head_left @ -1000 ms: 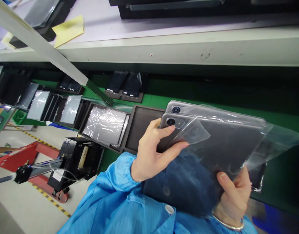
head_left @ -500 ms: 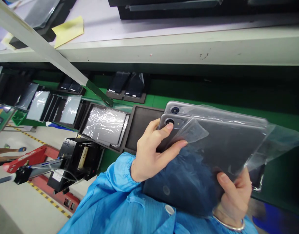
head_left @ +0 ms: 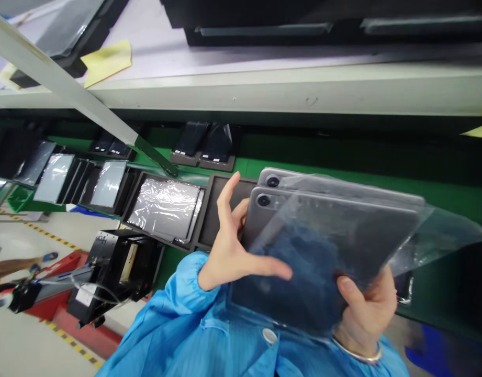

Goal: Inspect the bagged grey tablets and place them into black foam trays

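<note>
Two grey tablets [head_left: 331, 225] in clear plastic film lie one over the other in front of my chest, camera ends at the left. Loose film [head_left: 452, 235] sticks out past their right end. My right hand [head_left: 368, 309] grips their near right corner, thumb on top and fingers underneath. At the left end, my left hand [head_left: 233, 246] is spread, its index finger raised and its thumb stretched over the front tablet. Its other fingers are partly hidden by the tablets' edge.
A dark tray [head_left: 213, 209] stands left of the tablets, beside another tray [head_left: 126, 215] of film-wrapped tablets. Several more trays continue leftward on the green bench [head_left: 260, 152]. A white shelf [head_left: 280, 89] crosses above, with a slanting post [head_left: 79, 94]. Black equipment [head_left: 119, 272] stands lower left.
My left hand has loosened from the camera corner, its index finger lifting and its thumb spreading away. The film flap it pinched now lies flatter over the front tablet. My right hand keeps its grip.
</note>
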`<state>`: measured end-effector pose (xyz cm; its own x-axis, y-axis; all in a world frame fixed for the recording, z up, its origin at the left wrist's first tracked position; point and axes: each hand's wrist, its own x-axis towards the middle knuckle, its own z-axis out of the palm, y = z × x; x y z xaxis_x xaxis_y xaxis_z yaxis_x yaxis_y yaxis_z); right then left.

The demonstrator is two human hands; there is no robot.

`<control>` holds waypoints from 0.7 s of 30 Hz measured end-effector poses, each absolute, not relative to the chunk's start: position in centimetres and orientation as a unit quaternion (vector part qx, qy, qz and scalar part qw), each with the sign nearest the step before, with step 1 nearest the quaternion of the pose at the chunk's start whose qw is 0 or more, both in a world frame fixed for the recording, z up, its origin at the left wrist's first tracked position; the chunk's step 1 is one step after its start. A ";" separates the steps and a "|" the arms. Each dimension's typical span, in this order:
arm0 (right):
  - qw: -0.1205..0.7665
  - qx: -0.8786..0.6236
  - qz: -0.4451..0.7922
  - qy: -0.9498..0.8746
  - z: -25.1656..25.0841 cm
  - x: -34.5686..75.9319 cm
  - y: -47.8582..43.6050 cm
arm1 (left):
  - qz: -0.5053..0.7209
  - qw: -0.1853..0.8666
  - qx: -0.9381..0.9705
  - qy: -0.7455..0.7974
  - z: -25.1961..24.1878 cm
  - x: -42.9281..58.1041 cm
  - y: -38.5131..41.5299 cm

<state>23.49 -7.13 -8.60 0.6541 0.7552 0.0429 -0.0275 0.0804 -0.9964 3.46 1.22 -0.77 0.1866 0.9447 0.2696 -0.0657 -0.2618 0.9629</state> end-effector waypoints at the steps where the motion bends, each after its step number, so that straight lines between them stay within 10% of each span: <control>1: 0.684 -0.586 0.266 -0.345 -9.0 23.8 -7.1 | 0.496 0.526 0.600 0.343 -0.9 3.1 1.3; 11: 0.638 -0.319 0.399 -0.577 -8.4 25.4 -3.9 | 0.599 0.425 0.615 0.289 -5.9 1.7 1.5; 21: 0.617 -0.355 0.454 -0.536 -10.9 24.9 -5.5 | 0.618 0.417 0.604 0.282 -7.0 1.2 0.7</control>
<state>24.93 -5.48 -10.90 0.0134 0.9402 0.3403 -0.1794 0.3371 -0.9242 1.20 0.69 -7.04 0.0780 0.8565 0.5102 -0.1746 -0.4921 0.8528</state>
